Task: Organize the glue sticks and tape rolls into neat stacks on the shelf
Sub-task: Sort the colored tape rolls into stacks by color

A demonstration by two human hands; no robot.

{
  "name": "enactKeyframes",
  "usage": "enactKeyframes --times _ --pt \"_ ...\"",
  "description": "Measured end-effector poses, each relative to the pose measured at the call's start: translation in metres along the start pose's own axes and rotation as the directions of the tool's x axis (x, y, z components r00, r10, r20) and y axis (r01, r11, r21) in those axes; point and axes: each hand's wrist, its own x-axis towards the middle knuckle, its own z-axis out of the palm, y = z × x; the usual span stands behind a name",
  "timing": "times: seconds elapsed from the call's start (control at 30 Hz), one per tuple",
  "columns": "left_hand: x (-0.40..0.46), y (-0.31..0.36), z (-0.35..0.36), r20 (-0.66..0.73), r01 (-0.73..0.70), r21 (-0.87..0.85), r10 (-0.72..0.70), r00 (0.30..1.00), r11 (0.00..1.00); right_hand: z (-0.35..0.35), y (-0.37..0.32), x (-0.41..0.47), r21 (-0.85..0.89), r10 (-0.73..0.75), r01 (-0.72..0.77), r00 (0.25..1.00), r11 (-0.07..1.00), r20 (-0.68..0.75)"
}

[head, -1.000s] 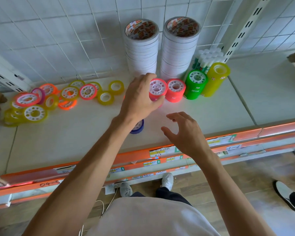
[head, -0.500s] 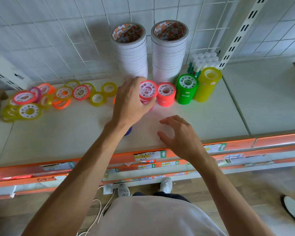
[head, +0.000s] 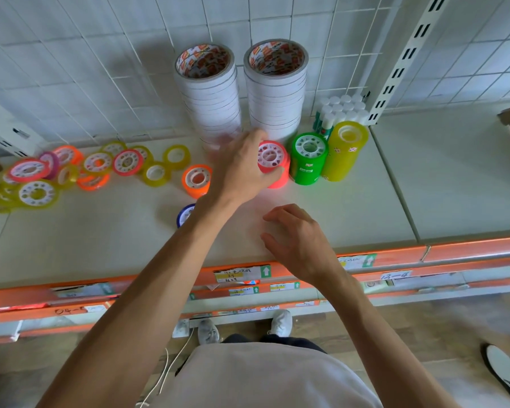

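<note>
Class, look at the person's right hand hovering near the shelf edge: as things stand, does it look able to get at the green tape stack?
Probably yes. The right hand is open and empty, and bare shelf lies between it and the green tape stack. The left hand is busy at the pink stack beside it, not across that path.

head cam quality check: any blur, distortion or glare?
Head view: wide-angle bending curves the shelf edge and wall grid; motion blur smears the left hand and the base of the left white tape stack; soft even light, faint shadows, no harsh glare.

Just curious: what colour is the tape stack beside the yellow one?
Green, with a white core; the head view shows it.
</note>
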Motion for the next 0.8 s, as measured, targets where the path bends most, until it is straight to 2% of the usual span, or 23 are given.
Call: enactKeyframes --times 0.3,0.8 --pt "-0.0011 0.0055 0.0084 -0.019 0.059 -0.045 -0.060 0.998 0.997 -0.0001 0.0045 0.0020 0.028 -0.033 0.033 0.999 0.999 -0.001" --pt "-0.0010 0.0074 0.0104 -0.032 0.042 0.010 -0.042 0.999 0.999 0.0010 0.0076 0.0033 0.011 -0.043 0.043 0.999 0.999 0.004"
